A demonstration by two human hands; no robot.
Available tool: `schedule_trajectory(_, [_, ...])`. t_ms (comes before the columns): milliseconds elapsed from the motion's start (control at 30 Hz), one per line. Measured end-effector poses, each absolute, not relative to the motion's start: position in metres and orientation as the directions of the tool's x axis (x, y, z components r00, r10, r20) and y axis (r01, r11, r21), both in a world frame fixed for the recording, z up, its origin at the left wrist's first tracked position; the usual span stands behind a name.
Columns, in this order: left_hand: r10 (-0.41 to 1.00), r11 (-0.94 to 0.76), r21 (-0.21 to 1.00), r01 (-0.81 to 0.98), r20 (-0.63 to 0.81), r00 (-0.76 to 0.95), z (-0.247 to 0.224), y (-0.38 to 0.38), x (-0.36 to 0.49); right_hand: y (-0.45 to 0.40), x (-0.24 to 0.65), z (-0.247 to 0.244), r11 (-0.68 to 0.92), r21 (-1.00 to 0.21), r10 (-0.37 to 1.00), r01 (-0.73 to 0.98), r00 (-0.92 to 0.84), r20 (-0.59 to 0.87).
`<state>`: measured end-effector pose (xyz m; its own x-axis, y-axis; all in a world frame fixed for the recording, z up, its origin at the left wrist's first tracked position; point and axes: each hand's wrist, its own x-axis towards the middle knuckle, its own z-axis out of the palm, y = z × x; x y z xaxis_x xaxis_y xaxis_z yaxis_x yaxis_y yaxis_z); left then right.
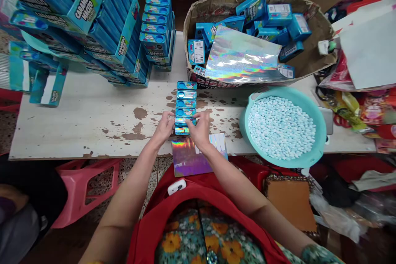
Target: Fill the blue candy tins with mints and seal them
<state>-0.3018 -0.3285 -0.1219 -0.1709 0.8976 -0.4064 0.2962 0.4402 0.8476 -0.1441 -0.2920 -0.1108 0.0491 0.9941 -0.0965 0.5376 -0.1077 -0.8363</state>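
Note:
In front of me a column of several small blue candy boxes (pixel 186 103) lies end up on the table, their tops marked "Caramelo". My left hand (pixel 166 126) is at the left edge of a box near the column's close end, thumb and fingers pinched together. From the right, my right hand (pixel 200 130) reaches the same box, its thumb and finger closed at the box's right end. A thin shiny sticker (pixel 181 120) stretches across that box top between my fingertips. Close to my body, a holographic sticker sheet (pixel 193 161) with pale blank strips overhangs the table edge.
A teal basin (pixel 320 132) full of pale candies stands at right. Behind it, a cardboard box (pixel 320 64) holds loose blue boxes and a silvery sheet (pixel 243 55). Tall stacks of packed display trays (pixel 85 10) rise at left, beside another stack (pixel 156 29). A pink stool (pixel 83 185) is below.

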Motion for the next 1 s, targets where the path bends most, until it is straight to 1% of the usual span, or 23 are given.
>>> schedule_trajectory(67, [0.870,0.492,0.780,0.386,-0.431,-0.239,-0.129,-0.335,-0.301,-0.293,-0.140,-0.116,-0.187,-0.864,0.982,0.468,0.111,-0.153])
schedule_trajectory(100, [0.863,0.502,0.758,0.416,-0.405,-0.304,-0.130,-0.339,-0.299,-0.295,-0.138,-0.118,-0.198,-0.873,0.980,0.445,0.121,-0.161])
schedule_trajectory(133, [0.858,0.494,0.760,0.422,-0.348,-0.377,-0.129,-0.343,-0.297,-0.297,-0.137,-0.119,-0.178,-0.880,0.983,0.439,0.112,-0.142])
schedule_trajectory(200, [0.859,0.408,0.824,0.393,-0.201,-0.471,-0.125,-0.348,-0.289,-0.303,-0.139,-0.123,-0.066,-0.881,0.997,0.469,0.057,-0.045])
schedule_trajectory(233, [0.872,0.344,0.858,0.380,-0.142,-0.469,-0.124,-0.349,-0.283,-0.305,-0.142,-0.124,-0.011,-0.873,1.000,0.487,0.023,0.001])
schedule_trajectory(267, [0.897,0.289,0.881,0.375,-0.112,-0.428,-0.123,-0.348,-0.278,-0.307,-0.146,-0.126,0.027,-0.867,1.000,0.498,-0.010,0.025])
schedule_trajectory(300, [0.924,0.252,0.892,0.375,-0.107,-0.366,-0.123,-0.348,-0.273,-0.308,-0.149,-0.129,0.046,-0.866,0.999,0.498,-0.045,0.027])
schedule_trajectory(367, [0.955,0.238,0.896,0.374,-0.145,-0.259,-0.127,-0.347,-0.267,-0.307,-0.150,-0.131,0.041,-0.882,0.995,0.469,-0.104,-0.009])
schedule_trajectory(400, [0.951,0.257,0.895,0.364,-0.168,-0.258,-0.129,-0.348,-0.268,-0.307,-0.146,-0.132,0.022,-0.896,0.992,0.444,-0.123,-0.037])
schedule_trajectory(467, [0.910,0.328,0.878,0.349,-0.195,-0.365,-0.135,-0.357,-0.274,-0.311,-0.130,-0.133,-0.034,-0.919,0.990,0.392,-0.113,-0.085])
schedule_trajectory(500, [0.879,0.376,0.847,0.376,-0.198,-0.433,-0.137,-0.365,-0.278,-0.315,-0.119,-0.133,-0.061,-0.922,0.991,0.383,-0.084,-0.101])
schedule_trajectory(533, [0.858,0.424,0.792,0.439,-0.196,-0.475,-0.139,-0.374,-0.281,-0.321,-0.107,-0.135,-0.079,-0.914,0.993,0.399,-0.055,-0.109])
schedule_trajectory(567, [0.856,0.460,0.709,0.535,-0.194,-0.479,-0.141,-0.384,-0.283,-0.329,-0.096,-0.138,-0.080,-0.896,0.993,0.437,-0.048,-0.112])
schedule_trajectory(600, [0.874,0.466,0.601,0.649,-0.202,-0.441,-0.141,-0.393,-0.283,-0.338,-0.086,-0.141,-0.059,-0.869,0.991,0.490,-0.077,-0.111])
schedule_trajectory(667, [0.918,0.382,0.383,0.841,-0.259,-0.299,-0.142,-0.407,-0.276,-0.356,-0.075,-0.151,0.038,-0.798,0.968,0.602,-0.220,-0.120])
schedule_trajectory(700, [0.929,0.325,0.307,0.895,-0.283,-0.240,-0.142,-0.410,-0.272,-0.364,-0.073,-0.157,0.095,-0.760,0.947,0.643,-0.295,-0.130])
schedule_trajectory(767, [0.938,0.252,0.215,0.944,-0.293,-0.184,-0.140,-0.410,-0.262,-0.374,-0.073,-0.166,0.186,-0.694,0.914,0.696,-0.383,-0.138])
schedule_trajectory(833, [0.943,0.232,0.206,0.951,-0.289,-0.167,-0.138,-0.404,-0.256,-0.378,-0.076,-0.173,0.232,-0.646,0.907,0.727,-0.402,-0.127])
schedule_trajectory(900, [0.939,0.229,0.256,0.939,-0.311,-0.144,-0.135,-0.399,-0.254,-0.378,-0.079,-0.176,0.262,-0.621,0.903,0.739,-0.415,-0.113])
schedule_trajectory(1000, [0.934,0.176,0.334,0.926,-0.353,-0.050,-0.131,-0.395,-0.255,-0.380,-0.079,-0.178,0.316,-0.581,0.884,0.750,-0.455,-0.106])
